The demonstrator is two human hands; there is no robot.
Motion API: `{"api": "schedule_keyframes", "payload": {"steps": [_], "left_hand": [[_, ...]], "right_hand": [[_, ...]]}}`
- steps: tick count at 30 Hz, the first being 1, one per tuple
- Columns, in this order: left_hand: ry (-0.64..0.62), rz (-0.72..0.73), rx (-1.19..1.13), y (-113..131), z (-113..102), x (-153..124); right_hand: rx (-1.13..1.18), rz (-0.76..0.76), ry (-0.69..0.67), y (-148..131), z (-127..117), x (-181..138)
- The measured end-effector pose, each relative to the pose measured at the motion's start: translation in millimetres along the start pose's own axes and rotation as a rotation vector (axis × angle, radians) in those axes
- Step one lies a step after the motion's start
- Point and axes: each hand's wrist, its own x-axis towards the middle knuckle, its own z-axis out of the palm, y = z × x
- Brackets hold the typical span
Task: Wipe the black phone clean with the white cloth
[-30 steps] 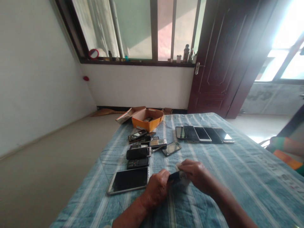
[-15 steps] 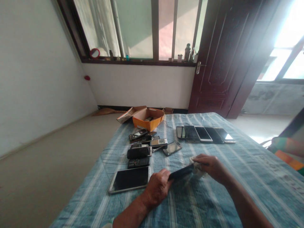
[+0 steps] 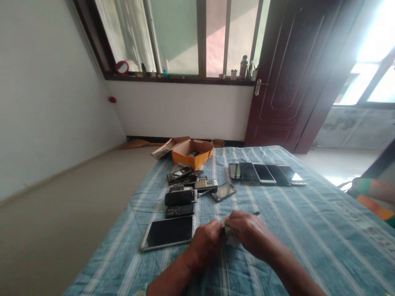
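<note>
My left hand (image 3: 205,243) is closed round the near end of a dark phone (image 3: 255,213), of which only the far tip shows past my right hand. My right hand (image 3: 247,232) is closed on a small white cloth (image 3: 228,234) and lies over the phone, close against my left hand. Both hands rest low over the blue striped tablecloth (image 3: 308,230). A large phone with a dark screen (image 3: 168,232) lies just left of my left hand.
Several old phones (image 3: 188,187) lie in a heap behind the large one. A row of several smartphones (image 3: 267,174) lies further back on the right. An open orange box (image 3: 193,153) stands at the table's far edge. A dark door (image 3: 293,74) is beyond.
My right hand with the cloth slid out right along the phone half a second ago, then came back left against my left hand, covering most of the phone.
</note>
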Motion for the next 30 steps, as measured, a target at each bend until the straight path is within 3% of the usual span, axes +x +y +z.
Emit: {"api": "schedule_keyframes", "payload": {"steps": [8,16,24,30], "left_hand": [[-0.016,0.039,0.067,-2,-1,3],[-0.033,-0.034,-0.005,-2,-6,4],[0.009,-0.034,-0.062,-2,-7,5],[0.016,-0.069,-0.137,-2,-10,6]], "right_hand": [[0.196,0.043,-0.005,45,-29,-12],[0.502,0.119,0.094,89,-27,-22],[0.666,0.254,0.166,102,-16,-27],[0.72,0.357,0.144,92,-13,-28]]}}
